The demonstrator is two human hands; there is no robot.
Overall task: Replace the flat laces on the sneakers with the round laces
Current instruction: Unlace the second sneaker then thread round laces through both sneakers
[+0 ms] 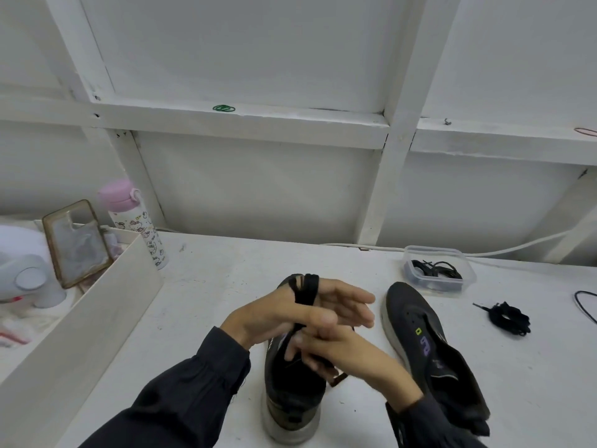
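Hovering over the near sneaker (290,396), both hands are busy with one black flat lace (305,291). It is wrapped in several turns round the left hand (284,312), across the palm and the base of the fingers. Those fingers stretch out straight to the right, and the thumb lies over the strand and pins it. The right hand (332,347) sits just below and touches the left, its fingers curled and pinching the loose run of the same lace. From where I stand I cannot tell whether that run is threaded into the shoe, since the hands cover the eyelets.

The near sneaker stands on the white surface (210,286) with its heel toward the person and its toe under the hands. The second sneaker (410,315) lies just to the right of it with no lace in it, tongue flopped open, partly under the right sleeve.

Beyond that shoe a clear tub (433,248) holds a tangle of black laces (436,270). A lace bundle (512,318) lies loose on the surface to the right of the second sneaker.

At the far left, a pink-capped bottle (135,227) stands beside a white box (97,318), with a phone case (77,244) propped at the box. A white cable (517,248) runs along the wall, and green bands (224,108) rest on the ledge above.
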